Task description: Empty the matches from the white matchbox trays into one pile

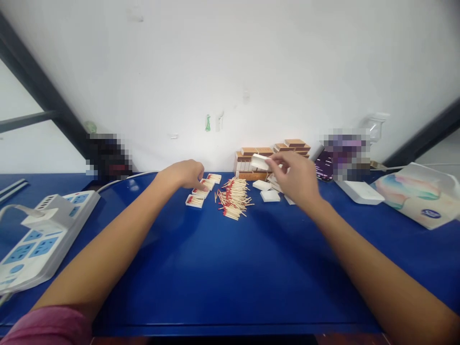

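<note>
Three white matchbox trays filled with red-tipped matches stand in a slanting row left of the middle, the nearest filled tray [194, 201] in full view. My left hand [187, 174] bends over the middle tray [200, 192], its fingers curled down at that tray and partly hidden. Between my hands lies a loose heap of matches [234, 199]. Raised above the table, an empty white matchbox tray [259, 161] is pinched between the thumb and fingers of my right hand [293, 175]. Below it are several white trays, including one white tray [270, 196] lying flat.
Brown matchbox sleeves [253, 175] are stacked against the wall behind. A phone [324, 164], a white box [359, 192] and a tissue pack [417, 196] occupy the right side. On the left, a power strip [50, 239] with a plugged-in adapter lies on the blue table [230, 273].
</note>
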Action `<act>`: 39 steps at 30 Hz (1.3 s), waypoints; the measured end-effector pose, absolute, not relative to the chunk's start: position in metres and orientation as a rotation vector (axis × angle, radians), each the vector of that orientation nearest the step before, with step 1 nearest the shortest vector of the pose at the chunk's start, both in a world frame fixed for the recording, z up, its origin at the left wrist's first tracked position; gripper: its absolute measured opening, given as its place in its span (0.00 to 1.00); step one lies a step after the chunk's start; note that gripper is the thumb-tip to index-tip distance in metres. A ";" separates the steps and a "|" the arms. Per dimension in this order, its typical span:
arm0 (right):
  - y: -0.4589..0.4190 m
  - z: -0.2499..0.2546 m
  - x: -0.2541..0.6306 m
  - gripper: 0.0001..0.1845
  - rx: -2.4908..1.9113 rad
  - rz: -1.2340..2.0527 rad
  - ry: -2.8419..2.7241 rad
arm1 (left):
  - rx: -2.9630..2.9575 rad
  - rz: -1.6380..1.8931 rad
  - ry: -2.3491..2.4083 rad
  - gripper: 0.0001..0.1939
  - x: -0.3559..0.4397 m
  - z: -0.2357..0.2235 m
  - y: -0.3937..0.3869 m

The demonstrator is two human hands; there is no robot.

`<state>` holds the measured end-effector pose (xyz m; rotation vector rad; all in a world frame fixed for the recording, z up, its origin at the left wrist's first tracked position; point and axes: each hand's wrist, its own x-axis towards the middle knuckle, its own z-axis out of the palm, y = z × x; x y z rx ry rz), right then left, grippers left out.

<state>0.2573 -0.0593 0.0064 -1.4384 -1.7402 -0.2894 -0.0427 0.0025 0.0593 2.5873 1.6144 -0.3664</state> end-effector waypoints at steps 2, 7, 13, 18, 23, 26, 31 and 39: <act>-0.057 0.016 0.283 0.13 -1.569 -0.126 -1.643 | 2.561 -0.377 1.676 0.30 -0.041 0.056 0.002; -0.053 0.021 0.339 0.17 -1.760 0.053 -1.606 | 2.563 -0.371 1.698 0.32 -0.034 0.049 0.000; -0.049 0.016 0.349 0.20 -1.825 0.118 -1.573 | 2.567 -0.346 1.679 0.38 -0.034 0.045 0.000; -0.052 0.017 0.334 0.19 -1.812 -0.179 -1.591 | 2.575 -0.327 1.665 0.42 -0.034 0.054 -0.005; -0.066 0.018 0.292 0.17 -1.565 -0.315 -1.548 | 2.632 -0.251 1.680 0.40 -0.027 0.076 -0.025; -0.081 0.014 0.252 0.21 -1.432 0.100 -1.692 | 2.711 -0.200 1.635 0.39 -0.017 0.085 -0.042; -0.101 0.000 0.202 0.29 -1.259 1.040 -1.860 | 2.917 -0.118 1.471 0.36 0.001 0.090 -0.070; -0.105 -0.005 0.194 0.29 -1.253 1.483 -1.502 | 3.043 -0.053 1.318 0.29 0.017 0.082 -0.088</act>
